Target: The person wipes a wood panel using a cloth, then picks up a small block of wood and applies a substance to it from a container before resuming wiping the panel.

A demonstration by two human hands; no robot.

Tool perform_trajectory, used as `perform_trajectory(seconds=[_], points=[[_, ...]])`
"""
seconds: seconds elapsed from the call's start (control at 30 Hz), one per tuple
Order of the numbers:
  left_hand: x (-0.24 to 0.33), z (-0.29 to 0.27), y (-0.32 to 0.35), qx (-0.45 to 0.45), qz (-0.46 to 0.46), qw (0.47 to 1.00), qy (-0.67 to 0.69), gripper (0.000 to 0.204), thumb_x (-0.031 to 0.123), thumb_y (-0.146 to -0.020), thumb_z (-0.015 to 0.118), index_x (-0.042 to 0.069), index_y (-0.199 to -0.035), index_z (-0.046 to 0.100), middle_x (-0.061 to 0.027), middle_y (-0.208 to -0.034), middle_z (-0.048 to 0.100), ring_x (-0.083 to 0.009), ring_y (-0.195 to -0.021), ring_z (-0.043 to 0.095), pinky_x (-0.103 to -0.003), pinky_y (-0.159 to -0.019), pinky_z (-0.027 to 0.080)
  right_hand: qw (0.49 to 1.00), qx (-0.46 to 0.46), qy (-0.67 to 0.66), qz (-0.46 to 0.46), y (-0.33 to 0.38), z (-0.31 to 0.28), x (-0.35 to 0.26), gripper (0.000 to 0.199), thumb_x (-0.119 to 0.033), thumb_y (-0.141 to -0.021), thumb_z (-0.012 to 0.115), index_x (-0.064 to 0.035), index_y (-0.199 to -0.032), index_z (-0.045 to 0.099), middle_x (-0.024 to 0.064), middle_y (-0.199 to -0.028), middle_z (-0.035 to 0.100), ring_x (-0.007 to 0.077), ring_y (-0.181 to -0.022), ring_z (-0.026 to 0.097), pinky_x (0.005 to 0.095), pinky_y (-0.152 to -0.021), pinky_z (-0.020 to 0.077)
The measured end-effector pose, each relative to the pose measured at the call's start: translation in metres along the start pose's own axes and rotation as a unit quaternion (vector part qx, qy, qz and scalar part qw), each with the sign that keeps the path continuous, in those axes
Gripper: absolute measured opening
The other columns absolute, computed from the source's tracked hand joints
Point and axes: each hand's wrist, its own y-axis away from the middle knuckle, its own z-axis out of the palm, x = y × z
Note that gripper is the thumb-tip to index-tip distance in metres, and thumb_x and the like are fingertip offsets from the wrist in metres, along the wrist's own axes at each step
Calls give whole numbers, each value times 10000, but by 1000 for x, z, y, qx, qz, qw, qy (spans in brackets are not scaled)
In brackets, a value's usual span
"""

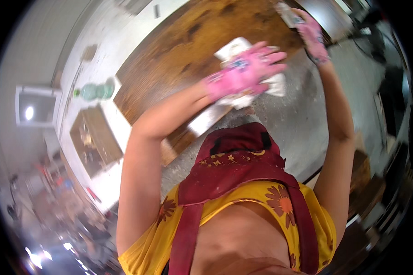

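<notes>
My left hand (243, 73), in a pink glove, presses flat with its fingers spread on a crumpled white cloth (275, 85). The cloth lies at the edge of a large brown wooden panel (188, 41) with dark blotches. My right hand (313, 39), also in a pink glove, reaches far out at the top right. It grips a small white and grey object (287, 13); blur hides what kind of thing it is. A pale strip (206, 120) runs along the panel's edge below the cloth.
A grey dusty floor (298, 119) spreads right of the panel. A green bottle-shaped thing (95, 91) stands by a white frame (119, 123) that holds a second brown panel (94, 142). Blurred clutter fills the lower left. My red scarf and yellow flowered top cover the lower middle.
</notes>
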Motion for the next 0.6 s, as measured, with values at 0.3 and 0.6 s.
perform_trajectory(seconds=[0.3,0.6], points=[[-2,23,21,77,1,997,14,630,297,-781,609,133,-1363,431,-116,-1467,345,-270,-1313,386,-418,-1147,234,977,72,30,201,-25,39,28,410,-120,-778,516,-108,-1170,634,121,-1030,681,221,-905,633,289,-823,462],[95,-51,196,59,-173,969,167,598,323,-834,617,138,-1374,440,-73,-1456,380,-221,-1304,424,-463,-1144,220,972,103,198,77,-28,30,23,346,-159,-856,558,-126,-1194,625,127,-1101,646,253,-1030,586,312,-901,435]])
